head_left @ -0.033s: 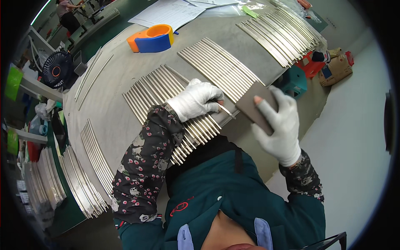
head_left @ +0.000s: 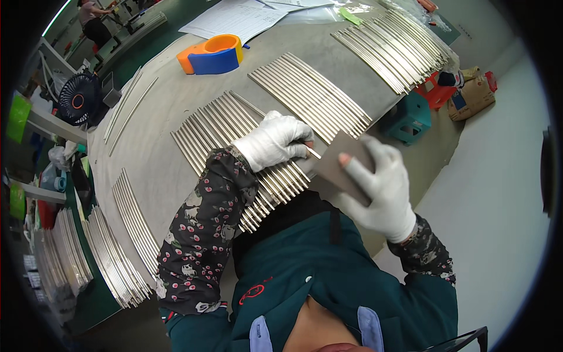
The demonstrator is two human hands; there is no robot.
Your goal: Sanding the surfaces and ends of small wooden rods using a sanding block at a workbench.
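My left hand, in a white fingerless-tipped glove, is closed on a thin metal rod that slants across a row of similar silvery rods. The near end of that rod sticks out past my fingers, at the edge of a flat grey-brown block. My gloved right hand grips this block with the thumb on its face; some of its fingers are blurred. Whether block and rod touch, I cannot tell. Beyond my hands lies another row of rods.
More rods lie at the far right, and others at the left. An orange and blue tape dispenser and paper sheets are at the back. A black fan stands left; a teal stool is beyond the right edge.
My right hand has moved left and slightly down with the block, bringing it to the end of the held rod. My left hand stays in place.
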